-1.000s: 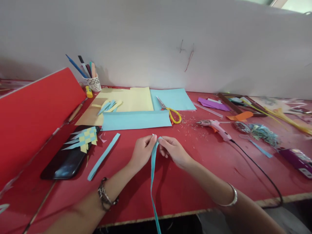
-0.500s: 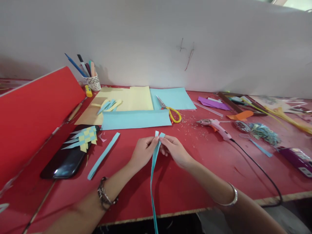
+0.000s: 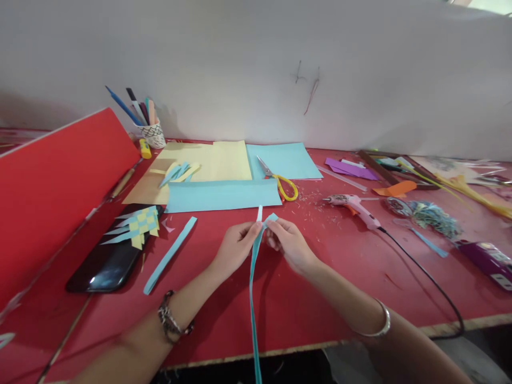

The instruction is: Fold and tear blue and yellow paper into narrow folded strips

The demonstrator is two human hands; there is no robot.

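Between my two hands is a long blue paper strip (image 3: 253, 298), its far end split into two parts and its tail hanging over the table's front edge. My left hand (image 3: 238, 244) pinches one part, whose pale tip sticks up past the thumb. My right hand (image 3: 291, 244) pinches the other part, its blue tip bent out to the right. Left of my hands another blue strip (image 3: 170, 256) lies on the red table (image 3: 320, 309). A woven blue and yellow paper piece (image 3: 140, 226) rests on a black phone (image 3: 106, 269).
Yellow-handled scissors (image 3: 286, 188) lie against a folded blue sheet (image 3: 224, 196). Yellow sheets (image 3: 230, 160) are behind. On the right are a pink glue gun (image 3: 354, 208) with its cord, a thread bundle (image 3: 436, 218) and a wooden tray (image 3: 424, 184). A red board (image 3: 68, 186) leans at left.
The two parts at the strip's end have spread further apart. The right tip has shifted right, and the pale tip stands higher above my left thumb.
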